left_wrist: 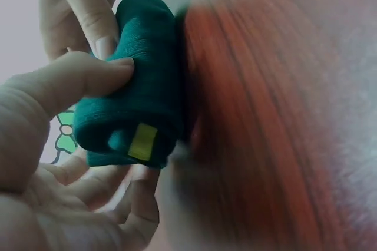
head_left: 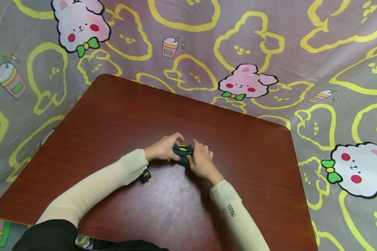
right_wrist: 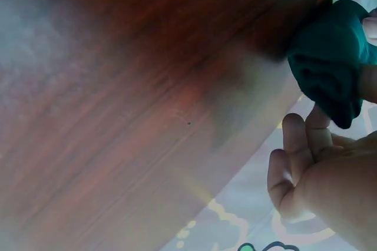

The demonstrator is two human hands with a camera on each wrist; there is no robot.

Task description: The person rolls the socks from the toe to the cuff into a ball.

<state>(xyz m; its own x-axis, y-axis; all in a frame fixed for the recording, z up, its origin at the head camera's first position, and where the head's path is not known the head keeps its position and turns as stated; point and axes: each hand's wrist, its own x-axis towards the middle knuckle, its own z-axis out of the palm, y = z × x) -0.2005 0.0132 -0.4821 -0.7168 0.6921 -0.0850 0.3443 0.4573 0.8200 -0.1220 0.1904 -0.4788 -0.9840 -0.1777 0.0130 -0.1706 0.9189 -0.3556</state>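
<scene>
A dark green cloth (head_left: 183,159), rolled into a thick cylinder with yellow marks, lies low over the table between both hands. My left hand (head_left: 164,147) grips its left end, thumb along one side and fingers curved around the other. From the right, my right hand (head_left: 202,162) holds the other end with thumb and fingers. In the left wrist view, the roll (left_wrist: 150,74) shows fine ribbing and a yellow patch at its coiled end. Folded layers appear at the opposite end of the roll (right_wrist: 327,56) in the right wrist view.
The brown wooden table (head_left: 138,108) has rounded corners and extends around the hands. A small black object (head_left: 145,175) sits beside the left sleeve cuff. Behind the table hangs a grey curtain (head_left: 201,42) printed with yellow outlines and cartoon rabbits.
</scene>
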